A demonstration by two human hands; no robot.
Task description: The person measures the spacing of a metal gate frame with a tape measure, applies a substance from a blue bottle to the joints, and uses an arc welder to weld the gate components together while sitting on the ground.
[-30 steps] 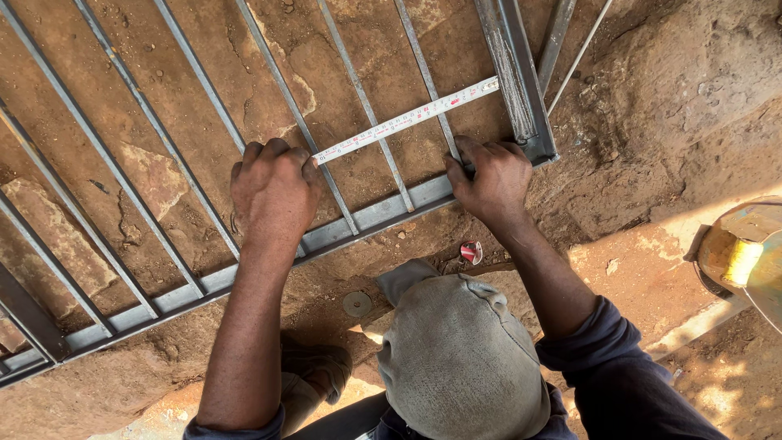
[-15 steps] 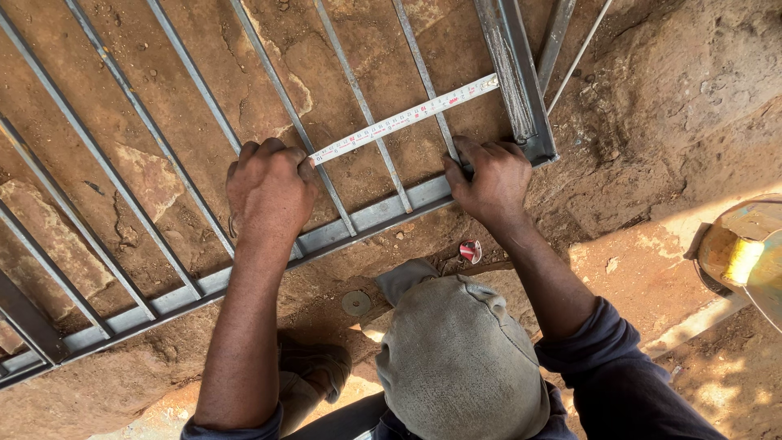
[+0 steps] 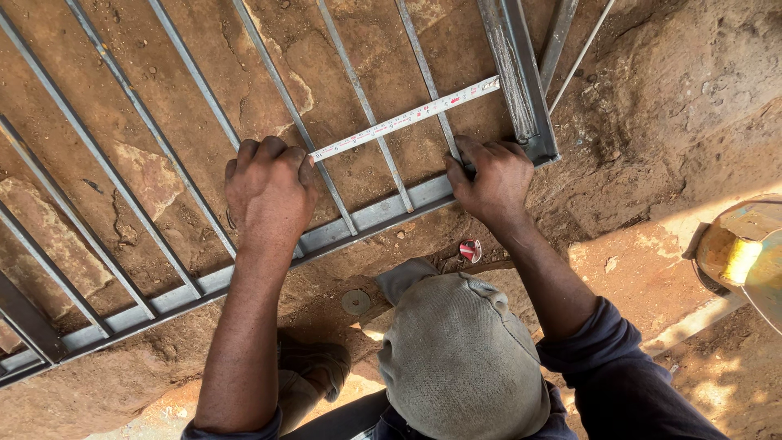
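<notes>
the metal grille [image 3: 244, 269] runs out of the picture at the top and left, so its full extent cannot be told. the left hand [image 3: 269, 191] covers the near end of the tape measure [image 3: 403, 121], hiding whatever case or tip lies under the fingers. the right hand [image 3: 493, 179] hides the foot of one bar where it meets the bottom rail. the yellow and grey object [image 3: 745, 253] is cut off by the right edge. the small red thing [image 3: 470, 249] on the ground is too small to identify.
</notes>
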